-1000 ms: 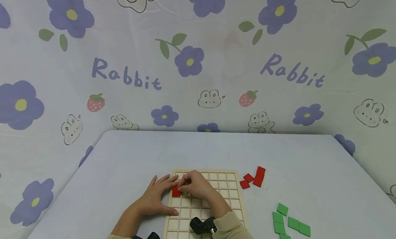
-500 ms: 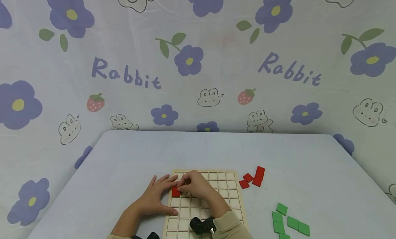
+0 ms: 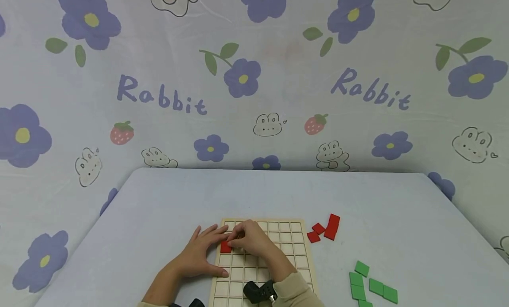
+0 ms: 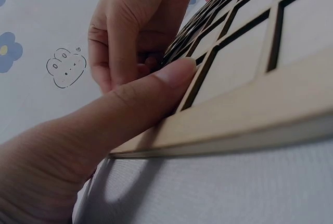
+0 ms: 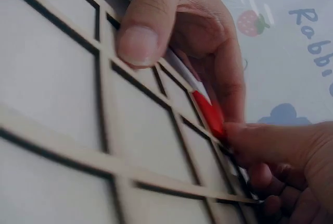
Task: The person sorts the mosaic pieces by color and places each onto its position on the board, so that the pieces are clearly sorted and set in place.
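The wooden grid board (image 3: 301, 249) lies on the white table. My left hand (image 3: 199, 250) spans its left edge, fingers straight and spread at the far-left corner, thumb resting on the frame lower down. My right hand (image 3: 252, 240) reaches over the board with curled fingers. Its thumb and index tips pinch at the edge of a red square tile (image 3: 225, 247) in the left column. In the right wrist view, that red tile (image 5: 209, 113) shows between the left hand's fingers and the right fingertips. The left wrist view shows the left thumb (image 4: 174, 75) on the wooden rim.
Several red tiles (image 3: 333, 226) lie just right of the board. Several green tiles (image 3: 357, 286) sit nearer the front on the right. A black wrist device (image 3: 258, 292) hangs over the board's lower part. A patterned cloth (image 3: 290, 77) backs the table.
Both hands hold their positions at the red tile. Only a slight shift of the whole head view shows.
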The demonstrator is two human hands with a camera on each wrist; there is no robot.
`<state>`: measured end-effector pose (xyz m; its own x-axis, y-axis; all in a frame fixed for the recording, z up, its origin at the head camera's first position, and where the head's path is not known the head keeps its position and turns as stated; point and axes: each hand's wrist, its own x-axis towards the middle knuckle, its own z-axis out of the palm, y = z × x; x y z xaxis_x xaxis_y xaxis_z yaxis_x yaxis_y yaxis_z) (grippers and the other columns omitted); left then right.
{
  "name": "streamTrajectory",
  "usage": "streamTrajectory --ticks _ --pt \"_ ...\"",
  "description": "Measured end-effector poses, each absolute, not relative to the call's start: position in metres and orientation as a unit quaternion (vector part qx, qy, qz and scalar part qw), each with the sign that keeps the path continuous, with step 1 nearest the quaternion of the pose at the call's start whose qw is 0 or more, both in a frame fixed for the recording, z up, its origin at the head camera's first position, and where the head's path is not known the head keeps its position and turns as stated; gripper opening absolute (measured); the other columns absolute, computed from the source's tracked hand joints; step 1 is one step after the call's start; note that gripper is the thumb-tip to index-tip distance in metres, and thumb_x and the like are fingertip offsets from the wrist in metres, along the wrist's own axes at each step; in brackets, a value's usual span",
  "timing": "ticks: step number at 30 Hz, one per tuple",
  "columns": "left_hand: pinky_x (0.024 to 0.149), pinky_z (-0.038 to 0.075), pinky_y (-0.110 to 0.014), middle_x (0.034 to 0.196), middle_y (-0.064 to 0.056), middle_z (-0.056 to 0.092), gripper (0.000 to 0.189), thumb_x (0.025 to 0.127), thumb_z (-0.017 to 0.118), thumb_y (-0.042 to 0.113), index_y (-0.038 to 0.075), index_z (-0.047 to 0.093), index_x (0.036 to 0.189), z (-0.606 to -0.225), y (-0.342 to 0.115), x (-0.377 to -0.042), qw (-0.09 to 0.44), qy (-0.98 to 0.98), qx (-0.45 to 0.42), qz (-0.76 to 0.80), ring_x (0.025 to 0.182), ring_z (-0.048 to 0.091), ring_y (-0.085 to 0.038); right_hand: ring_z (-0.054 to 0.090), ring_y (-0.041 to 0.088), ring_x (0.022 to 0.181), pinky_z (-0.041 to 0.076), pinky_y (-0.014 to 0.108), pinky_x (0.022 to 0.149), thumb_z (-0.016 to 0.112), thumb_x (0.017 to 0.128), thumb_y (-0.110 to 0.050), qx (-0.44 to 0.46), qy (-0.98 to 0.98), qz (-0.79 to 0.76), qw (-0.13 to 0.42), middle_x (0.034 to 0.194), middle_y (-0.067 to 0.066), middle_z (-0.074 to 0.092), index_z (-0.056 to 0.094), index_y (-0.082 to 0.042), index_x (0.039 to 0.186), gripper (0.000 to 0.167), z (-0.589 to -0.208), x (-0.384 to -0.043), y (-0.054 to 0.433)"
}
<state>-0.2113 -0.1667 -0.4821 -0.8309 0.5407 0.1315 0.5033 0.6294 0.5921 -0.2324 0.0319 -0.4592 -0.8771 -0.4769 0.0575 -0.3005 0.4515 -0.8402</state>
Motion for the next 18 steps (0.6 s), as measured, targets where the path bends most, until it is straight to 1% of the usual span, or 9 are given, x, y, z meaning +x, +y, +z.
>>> streamTrajectory --ticks 4,10,18 --pt "0.111 -0.001 -0.064 0.147 -0.003 0.040 0.088 0.060 0.079 0.056 0.022 0.050 0.135 -0.4823 -0.1668 -0.2112 0.027 0.902 0.292 0.317 0.140 0.026 -0.035 0.056 0.007 0.072 0.046 0.019 0.062 0.069 0.081 -0.005 -0.225 0.853 -0.463 0.085 0.086 0.007 0.067 0.071 -0.003 0.077 0.005 -0.4611 -0.2312 0.0306" --pt "0.110 -0.001 -0.065 0.147 -0.004 0.040 0.087 0.060 0.080 0.055 0.021 0.050 0.135 -0.4809 -0.1668 -0.2109 0.027 0.901 0.291 0.321 0.139 0.026 -0.036 0.057 0.006 0.072 0.047 0.019 0.062 0.069 0.081 -0.005 -0.220 0.854 -0.464 0.087 0.086 0.006 0.067 0.071 -0.003 0.078 0.004 -0.4588 -0.2295 0.0308" --pt "0.110 -0.001 -0.065 0.147 -0.003 0.041 0.087 0.060 0.080 0.055 0.021 0.050 0.135 -0.4811 -0.1666 -0.2108 0.026 0.901 0.292 0.319 0.140 0.026 -0.036 0.058 0.006 0.070 0.048 0.020 0.063 0.071 0.080 -0.008 -0.206 0.854 -0.468 0.093 0.083 0.005 0.070 0.073 -0.004 0.083 0.005 -0.4550 -0.2292 0.0338"
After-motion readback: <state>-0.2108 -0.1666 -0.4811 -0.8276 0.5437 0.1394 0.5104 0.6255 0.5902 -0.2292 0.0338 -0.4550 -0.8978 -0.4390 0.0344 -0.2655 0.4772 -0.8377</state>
